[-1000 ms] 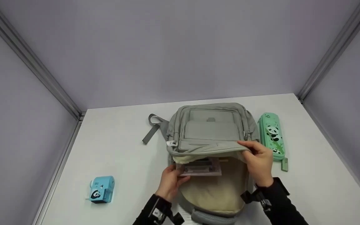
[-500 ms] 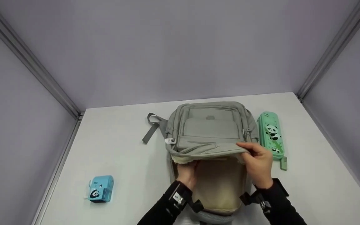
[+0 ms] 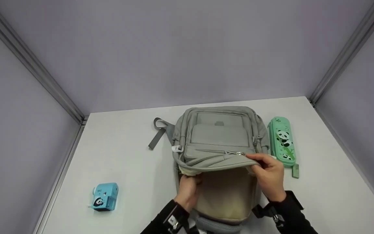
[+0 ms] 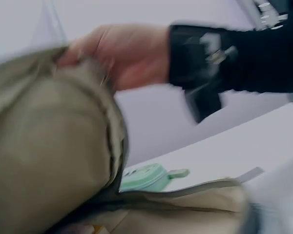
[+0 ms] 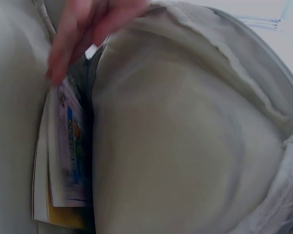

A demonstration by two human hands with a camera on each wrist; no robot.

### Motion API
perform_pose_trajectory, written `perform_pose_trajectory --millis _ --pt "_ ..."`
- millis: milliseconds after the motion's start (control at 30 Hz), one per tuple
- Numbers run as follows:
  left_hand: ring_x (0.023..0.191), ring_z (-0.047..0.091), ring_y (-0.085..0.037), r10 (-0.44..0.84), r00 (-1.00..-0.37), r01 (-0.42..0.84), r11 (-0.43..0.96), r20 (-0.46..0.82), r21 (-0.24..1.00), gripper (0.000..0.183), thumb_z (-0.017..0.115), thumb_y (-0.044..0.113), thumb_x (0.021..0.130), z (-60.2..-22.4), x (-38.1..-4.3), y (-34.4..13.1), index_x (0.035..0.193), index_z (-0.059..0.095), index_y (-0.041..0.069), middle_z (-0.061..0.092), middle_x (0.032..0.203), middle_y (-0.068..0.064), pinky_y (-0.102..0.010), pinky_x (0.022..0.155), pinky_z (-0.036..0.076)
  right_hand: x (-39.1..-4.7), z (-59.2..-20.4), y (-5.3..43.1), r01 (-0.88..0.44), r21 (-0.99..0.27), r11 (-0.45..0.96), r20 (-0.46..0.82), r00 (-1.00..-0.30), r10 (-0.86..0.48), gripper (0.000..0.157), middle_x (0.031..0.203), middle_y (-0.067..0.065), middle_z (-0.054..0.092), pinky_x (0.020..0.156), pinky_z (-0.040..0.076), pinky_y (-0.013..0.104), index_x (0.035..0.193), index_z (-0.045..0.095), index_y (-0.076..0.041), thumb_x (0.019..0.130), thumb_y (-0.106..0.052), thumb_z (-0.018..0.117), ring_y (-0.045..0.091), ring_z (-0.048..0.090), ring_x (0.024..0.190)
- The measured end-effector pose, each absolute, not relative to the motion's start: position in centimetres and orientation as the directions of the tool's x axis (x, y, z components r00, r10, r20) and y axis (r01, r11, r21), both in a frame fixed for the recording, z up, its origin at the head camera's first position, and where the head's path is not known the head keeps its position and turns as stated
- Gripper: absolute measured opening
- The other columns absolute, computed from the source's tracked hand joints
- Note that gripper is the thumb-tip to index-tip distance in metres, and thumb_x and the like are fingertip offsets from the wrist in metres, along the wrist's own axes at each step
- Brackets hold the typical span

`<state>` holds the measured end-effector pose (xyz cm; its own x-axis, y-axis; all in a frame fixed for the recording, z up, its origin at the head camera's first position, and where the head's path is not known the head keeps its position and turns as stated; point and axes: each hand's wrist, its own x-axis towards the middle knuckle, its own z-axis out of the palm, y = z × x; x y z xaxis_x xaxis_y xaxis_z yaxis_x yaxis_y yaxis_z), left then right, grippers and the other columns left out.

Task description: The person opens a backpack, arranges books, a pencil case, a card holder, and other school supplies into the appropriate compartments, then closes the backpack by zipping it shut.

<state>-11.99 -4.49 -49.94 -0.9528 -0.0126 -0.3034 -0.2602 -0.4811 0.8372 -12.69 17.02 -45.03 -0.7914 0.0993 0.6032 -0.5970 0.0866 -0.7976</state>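
A grey backpack lies on the table with its main compartment unzipped. My right hand pinches the edge of the raised front flap between thumb and fingers; the left wrist view shows this hand too. My left hand reaches in at the left of the opening, fingertips partly hidden under the flap. In the right wrist view that left hand is blurred, its fingers extended and pointing down just above a colourful booklet. This booklet stands inside the bag beside other paper items.
To the right of the bag lies a green panda pencil case. A blue panda pencil sharpener stands at the left on the white table. A grey strap sticks out at the bag's left. Grey walls enclose the table.
My left hand carried a booklet into the backpack, let go of it there and has drawn back slightly. My right hand keeps its hold while the flap's edge has dropped a little.
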Motion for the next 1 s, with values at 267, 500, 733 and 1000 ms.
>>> perform_pose_trajectory --millis 267,500,733,1000 --pt "0.075 0.068 -0.007 0.305 -0.888 -0.356 0.022 -0.345 0.934 0.026 0.058 0.01 0.097 -48.6 -10.7 -12.5 0.106 0.063 -0.014 0.075 0.097 -0.007 -0.022 0.067 0.057 -11.0 -46.3 17.6 -0.583 -0.738 0.34 0.615 -0.788 -0.016 0.04 0.088 -0.008 0.074 0.066 0.044 0.009 0.089 0.075 0.005 0.066 0.031 0.055 -0.008 0.061 0.077" --pt "0.076 0.065 -0.015 -0.019 -0.969 -0.244 0.254 -0.247 0.936 0.021 0.057 0.008 0.099 -49.9 -14.8 -17.6 0.107 0.065 -0.009 0.071 0.1 -0.022 -0.027 0.067 0.055 -9.1 -49.1 18.0 -0.578 -0.695 0.428 0.52 -0.815 -0.255 0.049 0.09 0.003 0.071 0.07 0.043 0.016 0.096 0.074 -0.01 0.069 0.029 0.059 0.004 0.06 0.077" --pt "0.101 0.067 -0.033 -0.073 -0.996 -0.082 0.554 -0.05 0.828 0.025 0.054 0.003 0.098 -52.8 -19.1 -18.0 0.118 0.067 -0.004 0.068 0.117 -0.023 -0.04 0.085 0.055 -7.7 -51.1 19.0 -0.536 -0.675 0.507 0.316 -0.831 -0.457 0.044 0.098 -0.001 0.071 0.078 0.053 0.024 0.105 0.071 -0.018 0.078 0.016 0.065 0.011 0.066 0.09" --pt "0.119 0.059 -0.044 0.096 -0.995 0.091 0.707 0.033 0.701 0.03 0.05 -0.006 0.093 -55.1 -20.7 -16.1 0.119 0.065 -0.007 0.065 0.121 -0.027 -0.053 0.103 0.045 -6.4 -53.7 18.6 -0.686 -0.464 0.56 0.358 -0.724 -0.59 0.019 0.095 -0.01 0.066 0.069 0.047 0.028 0.101 0.07 -0.024 0.085 -0.027 0.079 0.008 0.061 0.084"
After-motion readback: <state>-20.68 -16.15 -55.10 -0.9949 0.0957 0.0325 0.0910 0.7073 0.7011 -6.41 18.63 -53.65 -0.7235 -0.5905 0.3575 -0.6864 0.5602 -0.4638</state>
